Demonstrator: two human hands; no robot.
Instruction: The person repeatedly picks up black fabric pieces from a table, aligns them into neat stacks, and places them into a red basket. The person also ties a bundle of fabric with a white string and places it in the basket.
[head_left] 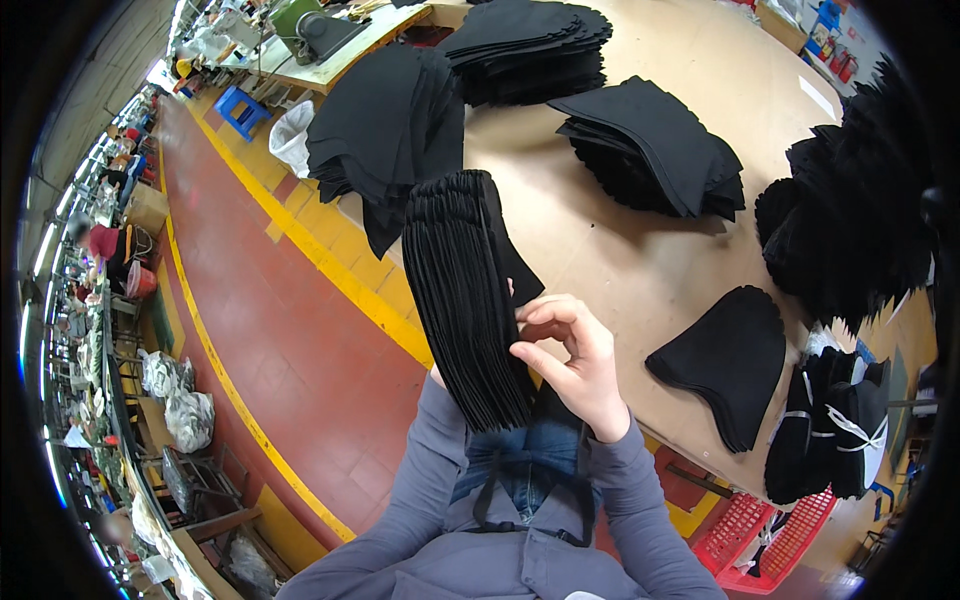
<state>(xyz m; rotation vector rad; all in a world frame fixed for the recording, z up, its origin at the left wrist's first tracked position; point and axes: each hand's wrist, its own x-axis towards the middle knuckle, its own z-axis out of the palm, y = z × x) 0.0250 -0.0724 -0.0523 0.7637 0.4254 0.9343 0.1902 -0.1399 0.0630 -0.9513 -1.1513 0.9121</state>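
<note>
A thick stack of black cut fabric pieces (460,300) stands in front of me, its many layered edges facing up. My left hand (437,376) supports it from behind and below; the stack hides most of that hand, with only a bit of it showing at the lower left edge. At the stack's right edge, my right hand (578,350) has its thumb and curled fingers against the layers, pinching there. Exactly how many layers lie between those fingertips is hidden. One black corner juts out to the right above my right hand.
On the tan table (690,270) lie several black fabric piles, including a fanned pile (650,150) and a smaller one (725,360). Tied black bundles (830,430) sit at the right edge above a red basket (770,540). A red walkway (280,290) runs along the left.
</note>
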